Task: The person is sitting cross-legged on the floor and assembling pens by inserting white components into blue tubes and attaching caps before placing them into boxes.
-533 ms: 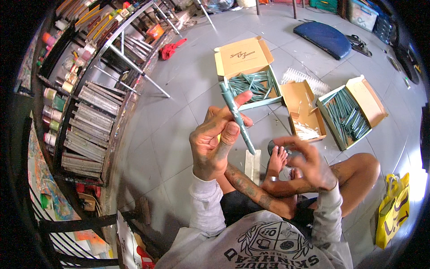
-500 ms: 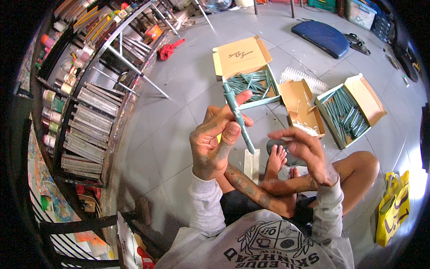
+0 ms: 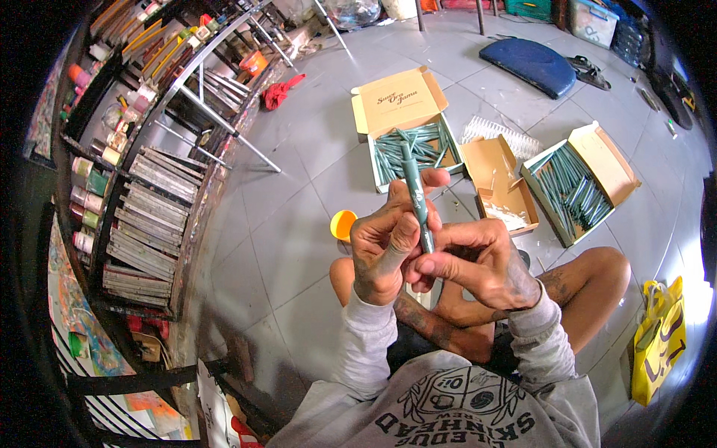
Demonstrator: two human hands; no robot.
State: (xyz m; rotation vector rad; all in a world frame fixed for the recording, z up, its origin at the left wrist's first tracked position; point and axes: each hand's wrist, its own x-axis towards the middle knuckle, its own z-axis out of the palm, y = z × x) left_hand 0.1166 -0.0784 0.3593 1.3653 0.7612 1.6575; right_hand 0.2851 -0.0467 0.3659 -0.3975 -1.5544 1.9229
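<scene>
At the centre of the frame your left hand (image 3: pixel 385 250) is wrapped around a slim green tube (image 3: pixel 417 196), holding it nearly upright with its top toward the upper middle. Your right hand (image 3: pixel 478 261) is curled closed just beside it, fingertips pinching the tube's lower end. Above the hands, an open box of green tubes (image 3: pixel 414 145) lies on the floor; an orange cap (image 3: pixel 342 224) sits left of your left hand.
</scene>
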